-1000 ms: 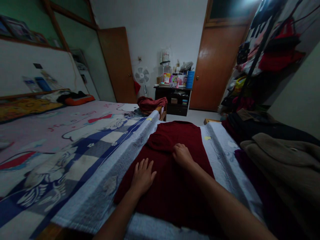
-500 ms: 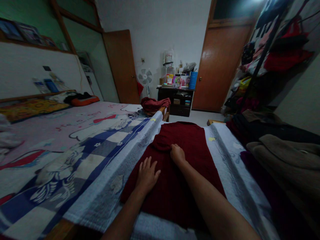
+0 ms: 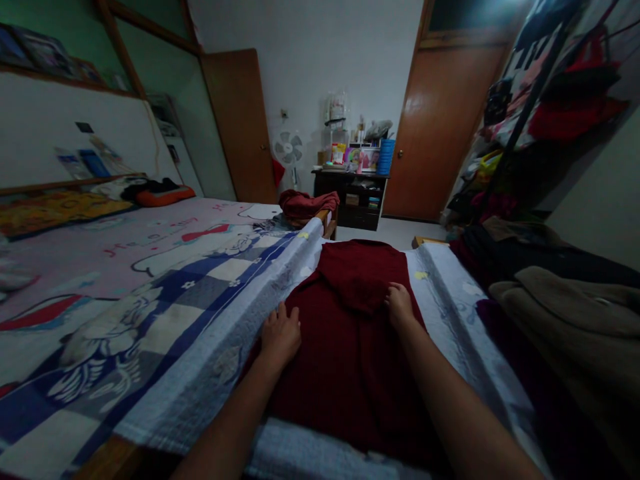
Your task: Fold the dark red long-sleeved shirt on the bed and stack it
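A: What was the state of each hand?
B: The left hand (image 3: 281,333) lay open on the dark red garment (image 3: 325,373) — the right hand (image 3: 400,305) was closed on its folded part, apart from the left.
A: And the surroundings?
B: Pale blue cloth (image 3: 170,393) lay under the garment; a brown coat (image 3: 565,300) lay right of the right hand — patterned bedding (image 3: 185,313) left of the left.

I see here a bedroom in a home.
There is a wide bed (image 3: 170,230) with a cartoon-print sheet, and framed photos (image 3: 47,53) stand on the ledge above it. I also see a standing fan (image 3: 289,148), a dark cabinet (image 3: 350,200) with small household items, and bags (image 3: 575,100) which hang beside the wooden door (image 3: 425,133).
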Motion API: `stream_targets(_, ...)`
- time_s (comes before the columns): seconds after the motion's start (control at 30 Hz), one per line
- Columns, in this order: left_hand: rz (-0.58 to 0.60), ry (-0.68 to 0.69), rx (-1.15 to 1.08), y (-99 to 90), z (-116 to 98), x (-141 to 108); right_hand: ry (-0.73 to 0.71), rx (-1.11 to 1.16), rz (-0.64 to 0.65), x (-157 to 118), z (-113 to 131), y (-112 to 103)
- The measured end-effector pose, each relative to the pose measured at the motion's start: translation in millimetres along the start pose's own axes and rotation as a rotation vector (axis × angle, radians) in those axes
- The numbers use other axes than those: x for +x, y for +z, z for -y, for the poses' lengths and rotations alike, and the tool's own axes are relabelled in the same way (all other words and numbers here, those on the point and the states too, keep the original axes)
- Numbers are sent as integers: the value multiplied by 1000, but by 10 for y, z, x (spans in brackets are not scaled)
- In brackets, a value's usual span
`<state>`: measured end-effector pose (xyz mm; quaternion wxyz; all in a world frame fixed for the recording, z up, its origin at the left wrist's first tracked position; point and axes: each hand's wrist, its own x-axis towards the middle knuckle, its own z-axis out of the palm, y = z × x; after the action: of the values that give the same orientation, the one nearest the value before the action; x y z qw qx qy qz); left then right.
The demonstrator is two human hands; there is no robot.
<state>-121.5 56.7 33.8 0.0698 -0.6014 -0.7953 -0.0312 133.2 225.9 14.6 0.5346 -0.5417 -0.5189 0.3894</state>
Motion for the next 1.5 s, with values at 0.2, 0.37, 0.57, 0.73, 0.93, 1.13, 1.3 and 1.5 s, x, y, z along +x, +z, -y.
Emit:
stream_targets(0.2, 64, 41, 21, -67, 59, 93, -243, -407, 42, -276, 96, -125)
stream_targets(0.37, 65, 122, -24, -80, 109, 88, -691, -984, 234, -675, 250, -68)
stream_targets(0.57, 213, 183, -144, -194, 282, -82, -651, -1207, 513, -685, 239, -8)
stream_targets(0.73, 235, 168, -243, -343, 368, -224, -520, -1141, 567, -555, 252, 14)
stream_targets(0.93, 200, 309, -421, -504, 128, -301, -317, -699, 340, -329, 307, -96)
stream_targets(1.13, 304, 395, -511, -651, -237, -398, 36, 318, 38, 27, 408, -618)
stream_targets(1.3, 290, 416, -494, -603, -520, -505, 172, 535, -191, 160, 291, -1152)
stream_targets(1.5, 303, 449, -427, -413, -787, -602, 318, 577, -229, 158, 84, -1312)
